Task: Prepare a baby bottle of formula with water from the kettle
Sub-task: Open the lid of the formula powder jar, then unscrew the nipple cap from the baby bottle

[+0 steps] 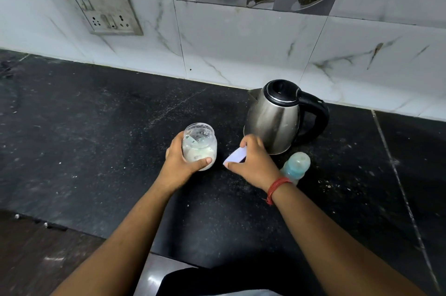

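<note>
The left hand (179, 160) grips an open formula jar (199, 145) with a scoop inside, the right hand (253, 161) pinches its white lid (235, 156) just beside, with the steel kettle (277, 117) behind and the capped baby bottle (295, 166) lying on the black counter (96, 139).

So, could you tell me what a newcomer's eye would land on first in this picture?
Probably the steel kettle, standing upright on the black counter near the tiled wall, its lid closed. Next, the two hands in front of it: the left hand grips an open jar of white powder with a scoop inside, while the right hand holds the jar's pale lid. A capped baby bottle stands just beside the right wrist.
</note>
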The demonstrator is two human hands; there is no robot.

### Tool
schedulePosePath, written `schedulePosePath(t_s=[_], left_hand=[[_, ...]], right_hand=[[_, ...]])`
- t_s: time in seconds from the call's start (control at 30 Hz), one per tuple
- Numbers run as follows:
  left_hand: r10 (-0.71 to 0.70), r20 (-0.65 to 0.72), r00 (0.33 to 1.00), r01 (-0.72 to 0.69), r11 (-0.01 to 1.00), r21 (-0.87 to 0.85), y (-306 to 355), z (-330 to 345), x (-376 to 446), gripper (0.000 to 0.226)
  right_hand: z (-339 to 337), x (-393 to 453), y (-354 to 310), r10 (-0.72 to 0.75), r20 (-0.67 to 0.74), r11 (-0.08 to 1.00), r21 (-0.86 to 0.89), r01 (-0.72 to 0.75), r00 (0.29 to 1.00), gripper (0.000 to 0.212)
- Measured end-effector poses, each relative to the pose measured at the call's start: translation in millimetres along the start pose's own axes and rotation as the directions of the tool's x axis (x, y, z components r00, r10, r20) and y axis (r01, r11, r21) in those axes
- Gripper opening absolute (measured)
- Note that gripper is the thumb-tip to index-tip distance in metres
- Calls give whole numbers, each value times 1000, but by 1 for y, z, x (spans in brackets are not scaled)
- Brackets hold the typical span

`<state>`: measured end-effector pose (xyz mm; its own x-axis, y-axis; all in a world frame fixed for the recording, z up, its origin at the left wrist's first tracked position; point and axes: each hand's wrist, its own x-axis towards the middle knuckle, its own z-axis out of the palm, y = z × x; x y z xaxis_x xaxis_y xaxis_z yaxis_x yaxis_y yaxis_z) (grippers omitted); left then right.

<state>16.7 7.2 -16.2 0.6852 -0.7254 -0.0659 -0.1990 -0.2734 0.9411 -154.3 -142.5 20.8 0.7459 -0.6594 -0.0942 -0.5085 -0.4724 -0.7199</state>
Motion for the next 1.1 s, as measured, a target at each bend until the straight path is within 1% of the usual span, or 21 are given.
schedulePosePath(t_s=[0.13,0.3,0.47,0.53,0.63,0.67,0.73,0.8,0.87,1.0,1.1], left_hand=[[-29,32,999,29,999,-15,-9,-3,-4,86],[-39,70,997,37,999,22,-18,-4,-2,87],[-29,120,992,21,997,68,-28,-6,-2,89],[-39,158,987,25,996,90,-30,-9,-2,97],[-60,180,982,41,994,105,-28,-14,-3,125],[-68,174,982,49,993,109,-27,-15,-4,132],[-56,147,987,41,994,103,-24,-17,-6,137],[-33,106,994,26,997,69,-20,-21,-7,132],[6,61,998,-10,998,58,-12,-23,-6,121],[162,38,986,-165,979,116,15,-20,-1,107],[288,75,955,-296,942,157,41,-9,1,101]], right_hand=[[22,-2,15,8,25,996,-94,-5,1000,48],[42,-3,28,15,17,992,-125,-13,1000,39],[56,-8,42,36,22,977,-211,-30,999,48],[58,-10,44,28,15,973,-231,-24,1000,58],[57,-11,44,3,-18,975,-223,-7,1000,71],[56,-10,43,-2,-24,976,-218,-3,1000,73],[54,-10,40,-16,-38,978,-206,7,999,73],[52,-10,36,-39,-58,981,-193,27,998,72],[49,-9,32,-61,-79,983,-177,46,995,70],[37,-10,23,-126,-136,983,-152,105,983,65],[23,-13,16,-196,-185,975,-146,171,963,60]])
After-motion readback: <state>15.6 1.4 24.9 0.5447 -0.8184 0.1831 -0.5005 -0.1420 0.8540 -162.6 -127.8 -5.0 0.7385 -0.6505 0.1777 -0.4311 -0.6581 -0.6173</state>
